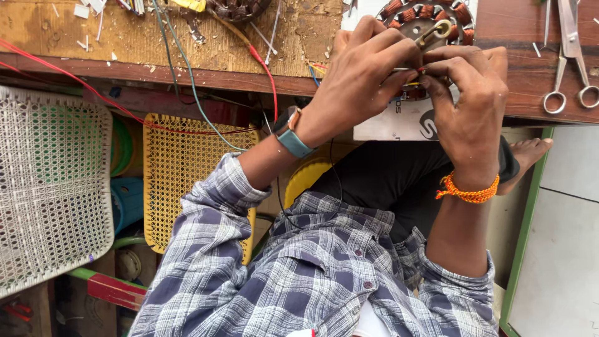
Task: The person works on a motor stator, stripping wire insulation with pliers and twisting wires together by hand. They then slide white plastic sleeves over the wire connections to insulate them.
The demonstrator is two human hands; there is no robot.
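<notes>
Both the left hand (362, 75) and right hand (468, 100) pinch thin wires (412, 70) over the stator (430, 19).

light: even, soft daylight | shadows: dim under bench at 8 o'clock | glare: none | focus: sharp, corners slightly stretched

A worn wooden surface (187, 43) runs along the top, its edge dark brown. Below it stand a yellow woven chair (181, 175) and a white mesh chair (50, 187). Pale floor tiles (561, 249) lie at right, in even daylight.
</notes>
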